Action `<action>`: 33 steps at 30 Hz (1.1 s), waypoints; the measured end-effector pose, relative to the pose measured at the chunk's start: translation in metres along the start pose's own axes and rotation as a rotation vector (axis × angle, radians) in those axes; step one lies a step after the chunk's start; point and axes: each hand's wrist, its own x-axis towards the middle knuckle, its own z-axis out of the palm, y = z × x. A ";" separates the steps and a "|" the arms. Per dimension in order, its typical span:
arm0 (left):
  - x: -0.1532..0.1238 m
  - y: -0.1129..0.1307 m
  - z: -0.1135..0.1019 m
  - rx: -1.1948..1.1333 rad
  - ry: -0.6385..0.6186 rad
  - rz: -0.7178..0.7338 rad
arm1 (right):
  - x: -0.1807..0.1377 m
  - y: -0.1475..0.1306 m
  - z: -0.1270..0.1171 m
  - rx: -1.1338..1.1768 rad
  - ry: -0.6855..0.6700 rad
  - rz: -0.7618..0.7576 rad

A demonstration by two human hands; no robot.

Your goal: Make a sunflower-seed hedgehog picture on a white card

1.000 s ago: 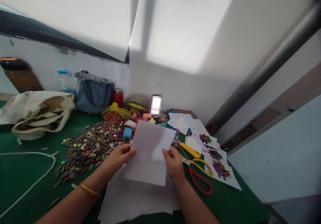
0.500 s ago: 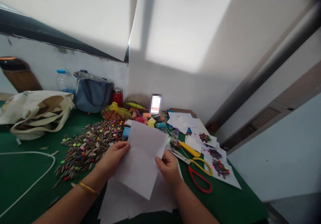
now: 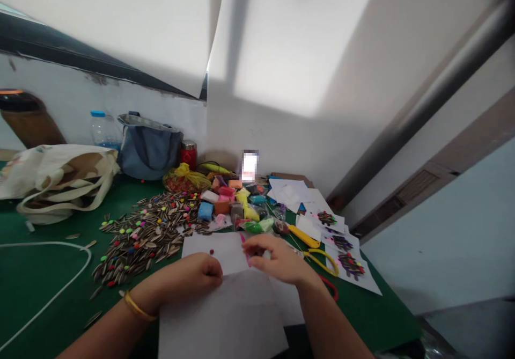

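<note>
My left hand (image 3: 199,276) is closed at the upper edge of a white paper sheet (image 3: 225,316), which slopes down toward me. Behind that edge lies a second white sheet (image 3: 225,251) with a small dark red ball (image 3: 212,251) on it. Over this second sheet, my right hand (image 3: 273,257) has its thumb and fingers curled around a thin pink strip (image 3: 242,237). The fingertips cover the middle of the strip. A yellow bracelet (image 3: 139,306) circles my left wrist.
Sunflower seeds (image 3: 148,241) mixed with coloured balls spread to the left. Packets of coloured clay (image 3: 221,207) lie ahead. On the right are a yellow cutter (image 3: 304,236), scissors (image 3: 324,261) and decorated papers (image 3: 352,270). Bags (image 3: 151,149) and a white cable (image 3: 52,294) are further left.
The sheet that both hands held up has come down toward me. My right hand has let go of it and is at the pink strip. The clay packets and the second sheet now show.
</note>
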 end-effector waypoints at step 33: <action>0.001 -0.007 -0.006 0.234 0.045 0.115 | 0.013 -0.036 0.022 -0.790 -0.321 -0.010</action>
